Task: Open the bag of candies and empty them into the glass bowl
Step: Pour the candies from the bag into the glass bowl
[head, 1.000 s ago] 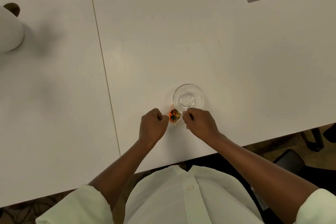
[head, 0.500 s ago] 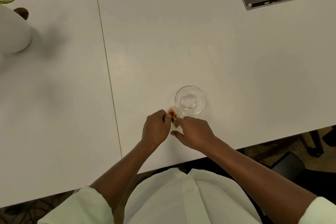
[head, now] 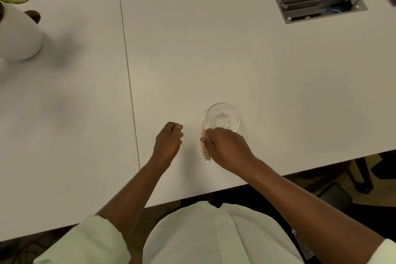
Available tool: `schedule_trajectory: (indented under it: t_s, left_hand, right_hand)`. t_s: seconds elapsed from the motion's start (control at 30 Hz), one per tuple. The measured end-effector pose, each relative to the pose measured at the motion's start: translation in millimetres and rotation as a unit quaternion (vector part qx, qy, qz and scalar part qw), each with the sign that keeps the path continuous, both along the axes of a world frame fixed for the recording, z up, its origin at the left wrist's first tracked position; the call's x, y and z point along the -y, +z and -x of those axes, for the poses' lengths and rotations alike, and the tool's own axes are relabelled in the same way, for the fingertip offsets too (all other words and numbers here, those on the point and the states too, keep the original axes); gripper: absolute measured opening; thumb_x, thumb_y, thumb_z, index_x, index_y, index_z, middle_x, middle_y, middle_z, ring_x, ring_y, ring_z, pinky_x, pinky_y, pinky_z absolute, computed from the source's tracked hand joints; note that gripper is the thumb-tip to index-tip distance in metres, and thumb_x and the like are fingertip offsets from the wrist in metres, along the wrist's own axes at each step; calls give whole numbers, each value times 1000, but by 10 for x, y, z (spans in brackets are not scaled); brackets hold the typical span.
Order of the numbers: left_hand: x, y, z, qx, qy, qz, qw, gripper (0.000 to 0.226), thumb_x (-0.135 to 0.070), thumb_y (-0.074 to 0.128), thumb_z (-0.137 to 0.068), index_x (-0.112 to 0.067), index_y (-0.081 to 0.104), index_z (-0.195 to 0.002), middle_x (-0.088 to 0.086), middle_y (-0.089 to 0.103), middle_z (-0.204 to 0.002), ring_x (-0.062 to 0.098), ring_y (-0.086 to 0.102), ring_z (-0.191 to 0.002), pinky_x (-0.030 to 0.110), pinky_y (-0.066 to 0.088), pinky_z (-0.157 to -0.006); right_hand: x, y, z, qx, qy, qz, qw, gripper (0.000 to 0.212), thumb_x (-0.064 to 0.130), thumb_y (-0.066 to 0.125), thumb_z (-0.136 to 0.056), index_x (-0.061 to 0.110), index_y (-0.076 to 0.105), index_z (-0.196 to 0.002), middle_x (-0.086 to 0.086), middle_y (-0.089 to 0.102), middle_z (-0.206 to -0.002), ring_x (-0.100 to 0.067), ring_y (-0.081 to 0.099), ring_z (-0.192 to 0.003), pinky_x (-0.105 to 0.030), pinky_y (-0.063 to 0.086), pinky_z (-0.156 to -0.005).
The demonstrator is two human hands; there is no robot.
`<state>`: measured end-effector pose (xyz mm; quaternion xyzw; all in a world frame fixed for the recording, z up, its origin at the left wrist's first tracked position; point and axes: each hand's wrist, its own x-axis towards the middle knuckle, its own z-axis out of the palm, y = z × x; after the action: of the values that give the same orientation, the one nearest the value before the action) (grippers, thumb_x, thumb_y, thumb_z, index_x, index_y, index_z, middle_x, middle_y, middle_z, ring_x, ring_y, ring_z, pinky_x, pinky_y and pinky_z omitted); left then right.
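Head view: the right hand (head: 227, 148) is closed around the bag of candies (head: 205, 150), which shows blurred along the hand's left edge, just beside the near rim of the glass bowl (head: 222, 117); the bowl stands on the white table (head: 214, 49) with no candies in it. The left hand (head: 169, 141) is curled into a loose fist, apart from the bag; whether it grips anything cannot be told.

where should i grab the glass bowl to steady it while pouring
Pinch the far-left rim of the bowl, coming from above-left with the left hand. The rim is open and upright there; the right hand and bag crowd its near side.
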<state>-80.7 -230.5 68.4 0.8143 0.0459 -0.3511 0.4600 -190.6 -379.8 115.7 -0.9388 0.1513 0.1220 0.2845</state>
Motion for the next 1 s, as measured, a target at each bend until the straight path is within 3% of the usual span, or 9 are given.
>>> schedule_trajectory:
  t_s: [0.1,0.2,0.37,0.43,0.53,0.6,0.67,0.8,1.0]
  left_hand:
    - [-29,-126,25,-123,1,30,992,31,-25,41,-103,-11,63,-119,16,69,-114,27,66,-89,37,51,-76]
    - [16,-170,69,-191,36,94,976,31,-23,47,-101,-6,66,-119,19,71,-106,32,68,-85,41,54,-75]
    - [131,-168,146,-261,78,170,947,37,-12,53,-95,-10,81,-70,7,76,-71,20,72,-59,32,56,-58]
    - [145,-179,150,-264,82,179,944,37,-4,54,-91,-8,81,-66,9,77,-71,22,74,-61,31,58,-58]
    - [131,-181,116,-255,88,175,947,23,1,53,-92,4,75,-86,19,75,-83,30,72,-73,37,59,-66]
    - [107,-179,79,-251,82,166,950,22,1,51,-94,5,72,-89,20,70,-82,30,66,-72,39,57,-67]
    - [89,-156,31,-249,72,157,953,21,2,51,-93,4,71,-87,17,68,-74,25,63,-62,34,57,-58]
    - [79,-110,-93,-232,95,137,958,15,3,54,-93,4,68,-89,12,64,-65,17,60,-48,28,52,-47]
    - [67,-77,-147,-200,120,120,965,17,5,50,-95,6,67,-94,11,59,-66,16,54,-48,25,48,-43]
  right_hand:
    - [7,84,10,14,-4,-25,1000,29,28,43,-104,10,57,-86,2,55,-80,-26,57,-74,-33,42,-66]
    - [-2,116,-10,47,-4,-40,998,24,23,46,-103,12,55,-83,4,52,-76,-20,52,-68,-31,37,-62]
    - [-31,131,49,69,-22,-66,995,27,23,48,-103,11,60,-81,3,59,-71,-16,54,-63,-36,46,-59]
    - [0,151,68,72,-50,-76,993,29,26,50,-103,19,59,-76,9,57,-64,-11,53,-57,-29,42,-55]
    - [102,168,87,47,-116,-115,986,30,31,50,-103,16,67,-84,1,71,-71,-13,67,-64,-33,55,-62]
    - [175,138,93,30,-180,-173,968,30,33,52,-103,16,71,-88,7,71,-71,-4,68,-63,-22,53,-60]
    - [237,98,88,24,-239,-235,942,30,34,54,-101,17,73,-83,9,69,-66,-1,64,-55,-14,46,-56]
    - [335,4,22,9,-310,-335,890,29,32,58,-97,15,73,-78,6,67,-63,-4,58,-52,-17,38,-46]
    - [412,-194,-67,-30,-356,-399,844,26,25,51,-99,12,68,-83,1,64,-64,-9,55,-51,-21,37,-44]
